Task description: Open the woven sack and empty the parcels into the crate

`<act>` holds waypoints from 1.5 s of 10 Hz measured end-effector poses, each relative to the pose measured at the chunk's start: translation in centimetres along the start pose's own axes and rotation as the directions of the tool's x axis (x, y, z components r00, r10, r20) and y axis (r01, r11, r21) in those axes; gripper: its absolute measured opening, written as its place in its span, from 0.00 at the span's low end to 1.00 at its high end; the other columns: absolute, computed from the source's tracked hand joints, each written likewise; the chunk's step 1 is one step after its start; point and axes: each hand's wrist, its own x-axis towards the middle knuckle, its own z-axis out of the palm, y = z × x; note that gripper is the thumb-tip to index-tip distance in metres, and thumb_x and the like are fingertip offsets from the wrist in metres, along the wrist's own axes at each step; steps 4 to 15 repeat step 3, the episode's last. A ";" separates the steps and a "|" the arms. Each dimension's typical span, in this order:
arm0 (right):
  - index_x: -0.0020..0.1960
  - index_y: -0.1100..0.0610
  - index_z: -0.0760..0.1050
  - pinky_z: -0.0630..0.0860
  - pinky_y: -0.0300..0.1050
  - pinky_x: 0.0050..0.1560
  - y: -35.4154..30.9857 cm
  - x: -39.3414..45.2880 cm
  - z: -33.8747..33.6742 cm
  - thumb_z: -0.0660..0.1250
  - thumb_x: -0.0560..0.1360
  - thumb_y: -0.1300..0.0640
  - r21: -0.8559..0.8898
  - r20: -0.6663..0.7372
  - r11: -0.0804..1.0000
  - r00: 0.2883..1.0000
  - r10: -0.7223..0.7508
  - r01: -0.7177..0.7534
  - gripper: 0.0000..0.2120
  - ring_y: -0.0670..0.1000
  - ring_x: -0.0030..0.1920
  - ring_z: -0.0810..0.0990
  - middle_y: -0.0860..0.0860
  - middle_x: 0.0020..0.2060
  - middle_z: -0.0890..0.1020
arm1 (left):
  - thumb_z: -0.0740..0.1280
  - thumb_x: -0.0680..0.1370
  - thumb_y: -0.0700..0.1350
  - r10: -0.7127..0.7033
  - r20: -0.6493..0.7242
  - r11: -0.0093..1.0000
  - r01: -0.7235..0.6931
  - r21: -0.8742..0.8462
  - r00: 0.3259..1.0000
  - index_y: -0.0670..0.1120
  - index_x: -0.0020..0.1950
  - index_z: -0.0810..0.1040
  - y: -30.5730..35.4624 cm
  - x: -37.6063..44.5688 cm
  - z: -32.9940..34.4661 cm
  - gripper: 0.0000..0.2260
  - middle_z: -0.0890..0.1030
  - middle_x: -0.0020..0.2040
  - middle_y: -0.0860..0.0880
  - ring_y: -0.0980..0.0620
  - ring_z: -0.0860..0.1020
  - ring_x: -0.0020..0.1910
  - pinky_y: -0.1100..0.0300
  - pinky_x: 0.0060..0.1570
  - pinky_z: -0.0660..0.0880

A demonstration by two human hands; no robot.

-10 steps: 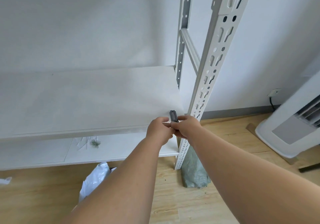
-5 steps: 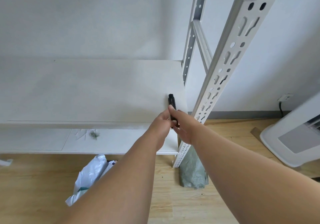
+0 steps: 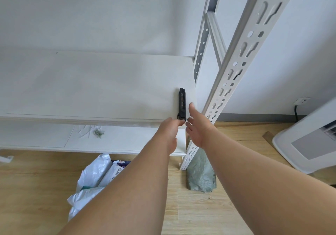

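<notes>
A black utility knife point(image 3: 182, 105) lies flat on the white shelf board point(image 3: 94, 89), near its right front corner. My left hand point(image 3: 170, 134) reaches to the knife's near end, fingertips at or just touching it. Beside the knife on the right, my right hand point(image 3: 197, 127) has its fingers spread and holds nothing. A grey-green woven sack point(image 3: 201, 177) lies crumpled on the floor at the foot of the shelf post. White plastic parcels point(image 3: 94, 176) lie on the floor below my left arm. No crate is in view.
A perforated white steel post point(image 3: 236, 67) rises just right of my hands. The lower shelf point(image 3: 54, 138) carries a small green scrap. A white appliance point(image 3: 309, 143) stands at the right on the wooden floor, and a wall socket is behind it.
Both hands held the knife at the shelf edge. It now lies on the shelf, my right hand has let go and spread, and my left hand has slid back to its near end.
</notes>
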 end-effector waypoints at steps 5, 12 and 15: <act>0.60 0.50 0.73 0.69 0.44 0.64 -2.6 -4.6 -0.6 0.61 0.77 0.37 -0.225 0.179 0.953 0.970 -0.162 0.201 0.20 0.48 0.62 0.74 0.47 0.61 0.77 | 0.68 0.75 0.46 0.155 0.069 0.980 -0.163 0.115 0.985 0.53 0.70 0.71 2.2 -4.4 0.5 0.22 0.77 0.65 0.52 0.53 0.75 0.64 0.52 0.64 0.70; 0.60 0.50 0.73 0.69 0.44 0.64 -2.6 -4.6 -0.6 0.61 0.77 0.37 -0.225 0.179 0.953 0.970 -0.162 0.201 0.20 0.48 0.62 0.74 0.47 0.61 0.77 | 0.68 0.75 0.46 0.155 0.069 0.980 -0.163 0.115 0.985 0.53 0.70 0.71 2.2 -4.4 0.5 0.22 0.77 0.65 0.52 0.53 0.75 0.64 0.52 0.64 0.70; 0.60 0.50 0.73 0.69 0.44 0.64 -2.6 -4.6 -0.6 0.61 0.77 0.37 -0.225 0.179 0.953 0.970 -0.162 0.201 0.20 0.48 0.62 0.74 0.47 0.61 0.77 | 0.68 0.75 0.46 0.155 0.069 0.980 -0.163 0.115 0.985 0.53 0.70 0.71 2.2 -4.4 0.5 0.22 0.77 0.65 0.52 0.53 0.75 0.64 0.52 0.64 0.70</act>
